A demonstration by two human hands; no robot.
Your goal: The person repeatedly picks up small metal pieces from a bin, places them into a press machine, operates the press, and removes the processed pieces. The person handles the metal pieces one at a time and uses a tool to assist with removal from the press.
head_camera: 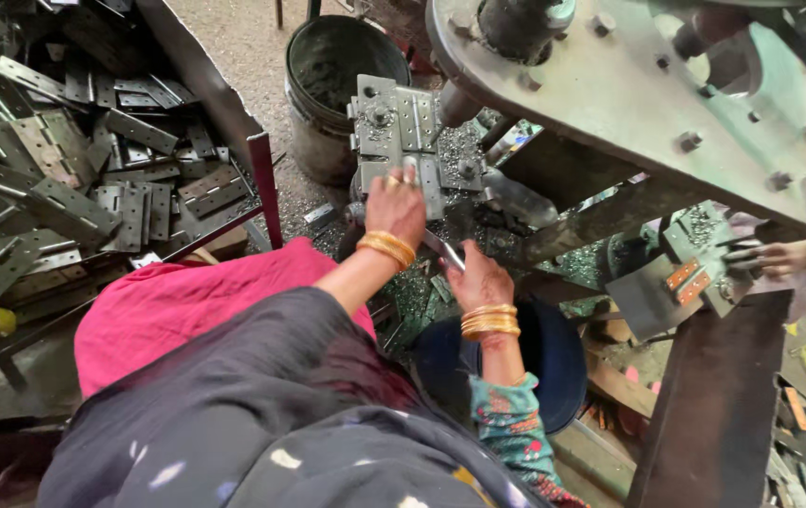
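Observation:
My left hand (395, 209), with gold bangles at the wrist, reaches forward and its fingertips grip the lower edge of a grey metal hinge plate (401, 120) lying on the press die (464, 169). Closer to me and to the right, my right hand (478, 278), also in bangles, is closed around a small flat metal piece (452, 254) that sticks out up and to the left. The two hands are a short way apart. Metal chips cover the die area around them.
A bin (257, 155) heaped with several grey hinges fills the left. A dark bucket (337, 80) stands beyond the die. The heavy press frame (629, 103) overhangs at the upper right. Another person's hand (784, 256) works at a second die at the right.

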